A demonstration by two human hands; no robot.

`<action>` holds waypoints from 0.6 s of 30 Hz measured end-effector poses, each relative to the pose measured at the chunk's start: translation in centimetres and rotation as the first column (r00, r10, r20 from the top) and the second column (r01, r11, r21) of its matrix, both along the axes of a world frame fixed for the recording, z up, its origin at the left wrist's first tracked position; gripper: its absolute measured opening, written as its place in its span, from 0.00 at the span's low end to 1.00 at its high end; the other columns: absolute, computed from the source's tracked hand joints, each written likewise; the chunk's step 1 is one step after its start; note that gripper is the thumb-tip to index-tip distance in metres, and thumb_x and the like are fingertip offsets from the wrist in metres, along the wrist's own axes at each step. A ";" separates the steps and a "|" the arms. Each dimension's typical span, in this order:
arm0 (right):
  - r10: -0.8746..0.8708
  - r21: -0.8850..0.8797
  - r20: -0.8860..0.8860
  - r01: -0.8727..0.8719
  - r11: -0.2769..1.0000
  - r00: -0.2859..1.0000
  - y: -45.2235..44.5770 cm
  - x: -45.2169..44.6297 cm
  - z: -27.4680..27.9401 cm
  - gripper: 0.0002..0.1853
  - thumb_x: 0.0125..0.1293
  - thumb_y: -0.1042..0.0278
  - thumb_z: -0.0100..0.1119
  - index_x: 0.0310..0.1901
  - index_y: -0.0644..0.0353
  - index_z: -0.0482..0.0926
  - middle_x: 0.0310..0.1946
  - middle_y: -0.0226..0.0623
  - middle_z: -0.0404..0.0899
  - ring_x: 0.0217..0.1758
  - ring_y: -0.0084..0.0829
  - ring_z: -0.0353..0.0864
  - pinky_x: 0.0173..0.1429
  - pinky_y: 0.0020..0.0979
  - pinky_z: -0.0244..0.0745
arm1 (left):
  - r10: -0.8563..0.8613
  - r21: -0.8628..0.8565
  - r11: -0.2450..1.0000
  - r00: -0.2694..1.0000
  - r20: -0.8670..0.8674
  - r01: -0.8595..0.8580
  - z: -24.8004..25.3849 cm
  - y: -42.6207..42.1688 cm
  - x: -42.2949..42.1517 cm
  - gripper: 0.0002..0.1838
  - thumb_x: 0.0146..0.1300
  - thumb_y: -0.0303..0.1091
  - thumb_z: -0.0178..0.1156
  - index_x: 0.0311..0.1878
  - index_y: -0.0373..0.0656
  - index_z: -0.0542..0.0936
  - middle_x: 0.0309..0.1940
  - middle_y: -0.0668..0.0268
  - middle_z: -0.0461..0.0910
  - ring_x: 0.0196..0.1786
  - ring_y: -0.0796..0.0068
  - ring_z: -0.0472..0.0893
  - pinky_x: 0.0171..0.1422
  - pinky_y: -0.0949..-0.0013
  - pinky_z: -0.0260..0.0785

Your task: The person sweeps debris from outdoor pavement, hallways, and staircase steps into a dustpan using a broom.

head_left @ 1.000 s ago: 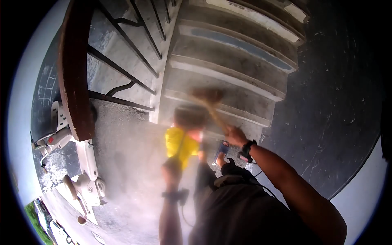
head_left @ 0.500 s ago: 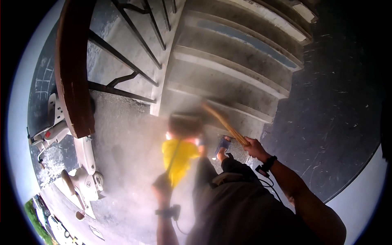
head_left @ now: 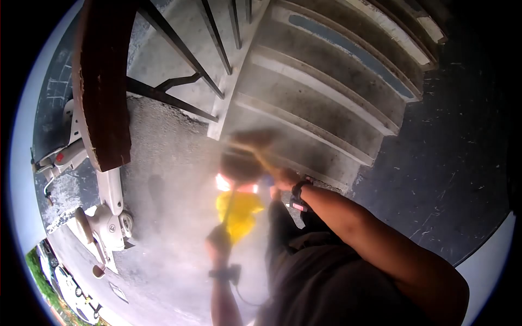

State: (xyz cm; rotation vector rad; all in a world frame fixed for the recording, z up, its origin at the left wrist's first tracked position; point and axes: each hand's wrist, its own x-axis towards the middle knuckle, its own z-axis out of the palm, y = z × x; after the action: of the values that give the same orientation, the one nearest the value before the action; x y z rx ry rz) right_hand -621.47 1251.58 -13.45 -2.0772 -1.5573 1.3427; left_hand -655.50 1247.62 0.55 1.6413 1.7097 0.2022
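Observation:
My right hand point(head_left: 285, 178) is closed round the straw-coloured handle of a broom point(head_left: 262, 158). The broom's far end is smeared by motion and reaches over a brown dustpan point(head_left: 239, 164) at the foot of the stairs. Low in the middle, my left hand point(head_left: 218, 244) grips the dustpan's thin upright handle. A crumpled yellow thing point(head_left: 239, 212), perhaps a bag, lies along that handle between my left hand and the pan. Haze blurs this part of the view, so whether the broom touches the dustpan I cannot tell.
Concrete stairs point(head_left: 321, 106) rise ahead and to the right, beside a dark wall point(head_left: 435, 136). A railing with a thick brown handrail point(head_left: 103, 92) stands at the left. Beyond it a pale scooter point(head_left: 111, 225) is parked on the floor.
My right hand has swung left with the broom, bringing it over the dustpan. My left hand stays nearly in place. The stairs have shifted right and slightly up in view.

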 end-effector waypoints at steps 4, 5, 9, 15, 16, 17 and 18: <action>-0.157 -0.252 -0.300 0.081 0.964 0.941 -5.2 -0.6 0.7 0.26 0.61 0.65 0.60 0.59 0.67 0.72 0.44 0.54 0.80 0.47 0.44 0.82 0.49 0.39 0.75 | 0.039 -0.041 0.998 0.999 -0.025 -0.040 0.0 1.1 -0.4 0.08 0.58 0.27 0.56 0.37 0.40 0.84 0.27 0.53 0.83 0.29 0.53 0.82 0.31 0.57 0.73; -0.097 -0.248 -0.359 0.005 0.969 0.928 -5.7 0.3 3.1 0.27 0.62 0.64 0.60 0.61 0.66 0.71 0.44 0.53 0.80 0.46 0.41 0.83 0.48 0.38 0.75 | 0.060 -0.042 0.997 0.998 0.026 -0.059 -0.4 0.8 -0.8 0.10 0.57 0.25 0.57 0.40 0.40 0.85 0.24 0.60 0.80 0.27 0.65 0.77 0.30 0.63 0.69; -0.205 -0.264 -0.236 0.140 0.954 0.950 -10.2 4.3 7.1 0.20 0.66 0.68 0.60 0.60 0.56 0.76 0.46 0.35 0.83 0.48 0.23 0.80 0.53 0.30 0.74 | 0.055 -0.057 0.997 0.996 0.067 -0.051 -2.1 0.5 -2.4 0.15 0.55 0.22 0.59 0.46 0.38 0.86 0.18 0.73 0.73 0.23 0.87 0.69 0.30 0.77 0.64; -0.347 0.065 0.049 0.343 0.937 0.937 -12.7 5.9 -0.6 0.11 0.58 0.70 0.56 0.43 0.58 0.79 0.31 0.47 0.80 0.41 0.49 0.82 0.48 0.45 0.75 | -0.108 0.116 0.987 0.994 0.002 0.107 -3.9 0.4 -3.0 0.05 0.59 0.28 0.58 0.29 0.40 0.80 0.22 0.54 0.81 0.22 0.54 0.79 0.24 0.57 0.68; 0.058 0.137 0.205 -0.087 0.987 0.977 -13.4 6.2 -3.3 0.13 0.59 0.69 0.57 0.46 0.57 0.79 0.34 0.47 0.81 0.43 0.49 0.81 0.55 0.45 0.71 | -0.114 0.132 0.985 0.993 0.008 0.112 -3.9 0.3 -3.1 0.07 0.60 0.29 0.57 0.27 0.40 0.79 0.20 0.55 0.79 0.20 0.54 0.78 0.22 0.57 0.67; 0.366 0.229 0.382 -0.471 0.852 0.848 -14.3 6.5 -6.2 0.15 0.60 0.68 0.58 0.50 0.55 0.80 0.37 0.47 0.82 0.44 0.48 0.81 0.62 0.45 0.67 | -0.059 0.086 0.995 0.998 0.005 0.059 -3.7 0.3 -2.8 0.07 0.60 0.29 0.57 0.27 0.40 0.79 0.20 0.55 0.79 0.21 0.55 0.78 0.23 0.57 0.66; -0.009 0.044 -0.024 0.010 0.999 1.000 -13.4 5.2 -5.0 0.13 0.59 0.66 0.59 0.46 0.57 0.81 0.36 0.45 0.83 0.43 0.48 0.81 0.65 0.47 0.62 | -0.082 0.079 0.993 0.997 -0.010 0.083 -2.8 0.4 -2.6 0.07 0.61 0.28 0.56 0.27 0.40 0.79 0.21 0.54 0.80 0.21 0.56 0.79 0.23 0.57 0.67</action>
State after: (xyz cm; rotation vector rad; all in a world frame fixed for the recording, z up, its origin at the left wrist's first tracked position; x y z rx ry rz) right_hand -616.32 1238.17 -18.48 -2.0330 -1.5517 1.3126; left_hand -658.11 1248.06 -2.24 1.7691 1.6540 0.2270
